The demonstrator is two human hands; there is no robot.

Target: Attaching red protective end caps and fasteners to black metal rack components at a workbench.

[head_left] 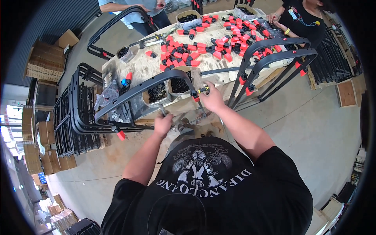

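A curved black tubular frame (147, 83) stands at the near table edge in front of me. My right hand (212, 98) is closed round a yellow-and-black-handled screwdriver (203, 89), beside the frame's right leg. On that leg sits a red-and-black clip (196, 96), close to the screwdriver's far end. My left hand (163, 123) is closed on a slim grey metal tool (161, 109) whose exact kind I cannot make out. It points up toward an open box of small black parts (157, 93). A second box of black parts (180, 85) lies partly behind the frame.
Many red-and-black clips (182, 55) cover the wooden table (139, 62). More black frames (270, 49) lean at the right edge, and others are stacked (74, 105) at left. Two people work across the table, one at far left (127, 8), one at far right (301, 23).
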